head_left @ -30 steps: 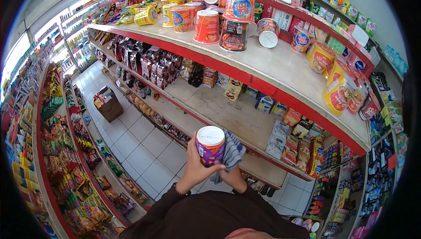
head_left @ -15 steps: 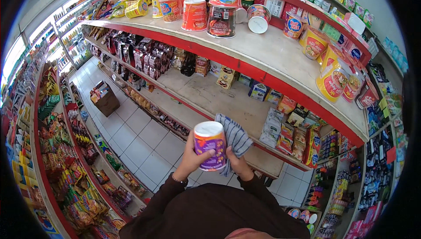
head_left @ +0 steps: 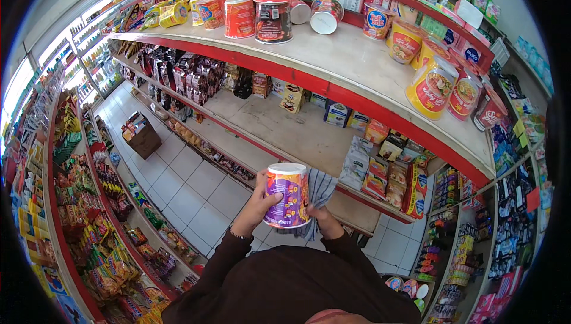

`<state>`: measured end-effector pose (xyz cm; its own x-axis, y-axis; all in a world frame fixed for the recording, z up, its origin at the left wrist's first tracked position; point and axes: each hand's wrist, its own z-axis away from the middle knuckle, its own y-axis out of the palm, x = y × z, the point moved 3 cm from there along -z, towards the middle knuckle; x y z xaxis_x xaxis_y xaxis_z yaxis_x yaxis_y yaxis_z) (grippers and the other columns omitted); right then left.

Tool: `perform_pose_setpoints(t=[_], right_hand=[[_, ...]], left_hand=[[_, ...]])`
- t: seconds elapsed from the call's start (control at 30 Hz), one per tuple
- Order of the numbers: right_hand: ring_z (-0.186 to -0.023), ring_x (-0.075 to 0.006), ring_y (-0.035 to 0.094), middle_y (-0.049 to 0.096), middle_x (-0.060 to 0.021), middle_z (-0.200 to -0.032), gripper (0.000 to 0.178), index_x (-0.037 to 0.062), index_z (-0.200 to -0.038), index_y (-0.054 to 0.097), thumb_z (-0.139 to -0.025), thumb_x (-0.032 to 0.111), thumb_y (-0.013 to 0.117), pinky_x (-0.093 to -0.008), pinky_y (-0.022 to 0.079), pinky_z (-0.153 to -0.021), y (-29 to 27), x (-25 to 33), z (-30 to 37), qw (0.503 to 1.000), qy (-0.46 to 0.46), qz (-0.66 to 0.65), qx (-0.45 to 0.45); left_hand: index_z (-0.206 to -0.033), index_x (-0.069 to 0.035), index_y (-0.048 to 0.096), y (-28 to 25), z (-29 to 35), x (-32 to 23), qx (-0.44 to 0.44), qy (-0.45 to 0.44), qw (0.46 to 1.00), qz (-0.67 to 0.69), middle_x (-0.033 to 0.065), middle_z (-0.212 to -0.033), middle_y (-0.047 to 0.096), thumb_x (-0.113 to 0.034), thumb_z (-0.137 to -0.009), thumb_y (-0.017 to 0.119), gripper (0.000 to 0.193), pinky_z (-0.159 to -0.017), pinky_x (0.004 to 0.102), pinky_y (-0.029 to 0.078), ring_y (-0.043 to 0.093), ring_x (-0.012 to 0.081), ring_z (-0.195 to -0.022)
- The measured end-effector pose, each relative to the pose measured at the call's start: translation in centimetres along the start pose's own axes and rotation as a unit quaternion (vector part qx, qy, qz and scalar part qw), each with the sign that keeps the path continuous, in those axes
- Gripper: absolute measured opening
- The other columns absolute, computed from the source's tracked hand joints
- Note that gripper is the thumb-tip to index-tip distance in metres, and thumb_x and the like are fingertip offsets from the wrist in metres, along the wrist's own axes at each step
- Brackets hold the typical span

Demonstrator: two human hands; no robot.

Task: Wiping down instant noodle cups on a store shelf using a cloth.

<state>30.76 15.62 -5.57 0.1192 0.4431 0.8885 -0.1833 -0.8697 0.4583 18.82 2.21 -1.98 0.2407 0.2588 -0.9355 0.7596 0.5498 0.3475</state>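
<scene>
A purple and orange instant noodle cup [head_left: 290, 200] with a pale rim is up in front of my chest, roughly upright. My left hand [head_left: 260, 202] is closed around its left side, thumb across the printed front. A grey-blue striped cloth [head_left: 322, 186] lies against the cup's right side and back, gripped in my right hand [head_left: 323, 219]. The fingers of that hand are partly hidden behind the cup and the cloth.
Ahead stands a red-edged shelf [head_left: 351, 50] with several noodle cups [head_left: 431, 86] on top, some lying on their sides. Coffee sachets [head_left: 187, 77] hang along the tier below. A cardboard box [head_left: 143, 135] sits on the tiled aisle floor. Snack shelves [head_left: 107, 223] run along the left.
The noodle cup has turned in my hands and shifted slightly right. The cloth has moved down and further behind it. My view has shifted a little, so the shelf sits more to the left.
</scene>
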Motion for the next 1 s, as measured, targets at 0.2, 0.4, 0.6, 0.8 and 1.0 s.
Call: perform_pose_setpoints(t=[0.2, 0.4, 0.6, 0.8, 1.0], right_hand=[[-0.116, -0.0164, 0.049, 0.053, -0.0079, -0.126, 0.061, -0.0007, -0.134, 0.040, -0.086, 0.025, 0.067, -0.0329, 0.039, -0.100, -1.1, 2.1, 1.3, 0.996, -0.028, 0.043, -0.069], [-0.106, -0.0203, 0.054, 0.049, -0.0153, -0.131, 0.071, -0.0074, -0.138, 0.029, -0.080, 0.008, 0.065, -0.0337, 0.044, -0.090, -1.4, 3.8, 3.3, 0.910, -0.224, 0.338, -0.088], [-0.105, -0.0208, 0.053, 0.056, -0.0132, -0.119, 0.046, -0.0035, -0.130, 0.043, -0.092, 0.020, 0.055, -0.0334, 0.042, -0.091, -3.3, 6.2, 4.3, 0.915, -0.204, 0.337, -0.091], [-0.115, -0.0174, 0.049, 0.054, -0.0096, -0.126, 0.061, -0.0025, -0.125, 0.051, -0.099, 0.050, 0.033, -0.0309, 0.038, -0.100, -7.1, 3.5, 3.8, 0.995, -0.006, -0.009, -0.100], [-0.116, -0.0175, 0.051, 0.054, -0.0095, -0.128, 0.056, 0.0002, -0.127, 0.052, -0.097, 0.047, 0.042, -0.0303, 0.037, -0.101, -4.4, 5.0, 4.4, 0.981, 0.035, -0.063, -0.182]], left_hand=[[-0.144, -0.001, 0.016, 4.0, 0.1, 0.2, -0.080, 0.065, 0.980, -0.169, 0.0152, -0.127, 0.033, -0.024, -0.085, 0.067, 0.081, -0.095, 0.0328, 0.042, 0.041, 0.0226, -0.117], [-0.139, 0.004, 0.018, 8.4, 1.0, 1.1, -0.147, 0.135, 0.924, -0.328, 0.0206, -0.133, 0.037, -0.037, -0.056, 0.090, 0.117, -0.102, 0.0389, 0.037, 0.040, 0.0309, -0.126], [-0.135, 0.001, 0.025, 10.4, 0.8, 0.8, -0.057, 0.096, 0.958, -0.264, 0.0145, -0.126, 0.046, -0.027, -0.062, 0.087, 0.099, -0.100, 0.0347, 0.038, 0.047, 0.0235, -0.118], [-0.134, -0.001, 0.026, 11.8, 1.1, 1.8, -0.006, 0.122, 0.966, -0.228, 0.0132, -0.125, 0.043, -0.019, -0.064, 0.085, 0.094, -0.100, 0.0345, 0.037, 0.044, 0.0211, -0.120], [-0.136, 0.000, 0.025, 10.8, -0.3, 1.2, 0.038, 0.167, 0.967, -0.191, 0.0146, -0.127, 0.042, -0.018, -0.062, 0.085, 0.097, -0.102, 0.0362, 0.036, 0.044, 0.0231, -0.122]])
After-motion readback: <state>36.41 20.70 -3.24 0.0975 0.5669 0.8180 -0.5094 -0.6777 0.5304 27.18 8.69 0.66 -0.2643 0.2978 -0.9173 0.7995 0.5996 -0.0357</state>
